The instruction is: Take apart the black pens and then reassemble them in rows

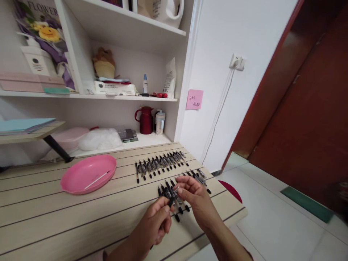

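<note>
Held between the thumb and fingers of my left hand [159, 219] is a black pen [171, 201], slanting up and to the right. My right hand [194, 199] meets its upper end in a pinch, with a small clear, shiny piece at the fingertips that I cannot make out. Beneath both hands lies a front row of black-tipped pens [177, 218], partly covered by my fingers. Farther back, a longer row of similar pens [137, 174] lies side by side on the wooden table [49, 221].
A pink plate [66, 185] with a thin white refill-like stick [98, 179] in it stands to the left. White shelves [130, 97] rise behind the table, holding a red jug [146, 121] and a pale cup [160, 123]. The table's right edge borders a tiled floor and a red stool [231, 190].
</note>
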The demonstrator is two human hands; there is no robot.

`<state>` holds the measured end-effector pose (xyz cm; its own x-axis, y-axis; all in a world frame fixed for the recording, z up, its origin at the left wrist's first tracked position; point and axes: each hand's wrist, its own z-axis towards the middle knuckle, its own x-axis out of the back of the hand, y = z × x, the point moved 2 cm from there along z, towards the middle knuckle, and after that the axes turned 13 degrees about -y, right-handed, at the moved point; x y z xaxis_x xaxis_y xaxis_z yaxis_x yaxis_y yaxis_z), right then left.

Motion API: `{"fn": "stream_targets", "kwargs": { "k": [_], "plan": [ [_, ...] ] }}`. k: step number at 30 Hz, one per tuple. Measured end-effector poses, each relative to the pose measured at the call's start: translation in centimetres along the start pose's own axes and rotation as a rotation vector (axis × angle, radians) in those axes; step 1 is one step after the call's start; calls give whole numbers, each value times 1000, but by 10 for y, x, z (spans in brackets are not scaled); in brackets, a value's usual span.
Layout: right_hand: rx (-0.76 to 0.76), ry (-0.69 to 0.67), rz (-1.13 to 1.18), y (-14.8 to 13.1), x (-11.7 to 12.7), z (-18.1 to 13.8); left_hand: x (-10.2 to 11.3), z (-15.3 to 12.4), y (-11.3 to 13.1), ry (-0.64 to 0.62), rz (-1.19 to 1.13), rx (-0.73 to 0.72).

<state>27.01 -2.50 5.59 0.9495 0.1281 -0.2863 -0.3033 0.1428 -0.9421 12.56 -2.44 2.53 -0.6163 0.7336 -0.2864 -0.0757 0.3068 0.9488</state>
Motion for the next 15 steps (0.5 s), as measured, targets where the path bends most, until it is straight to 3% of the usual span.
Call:
{"fn": "stream_targets", "kwargs": {
  "k": [6, 15],
  "plan": [
    [-30, -82, 37, 3, -4, -2, -1, 0, 1, 11, 37, -9],
    [-48, -25, -9, 5, 0, -4, 0, 2, -5, 87, 97, -88]
  ]
}}
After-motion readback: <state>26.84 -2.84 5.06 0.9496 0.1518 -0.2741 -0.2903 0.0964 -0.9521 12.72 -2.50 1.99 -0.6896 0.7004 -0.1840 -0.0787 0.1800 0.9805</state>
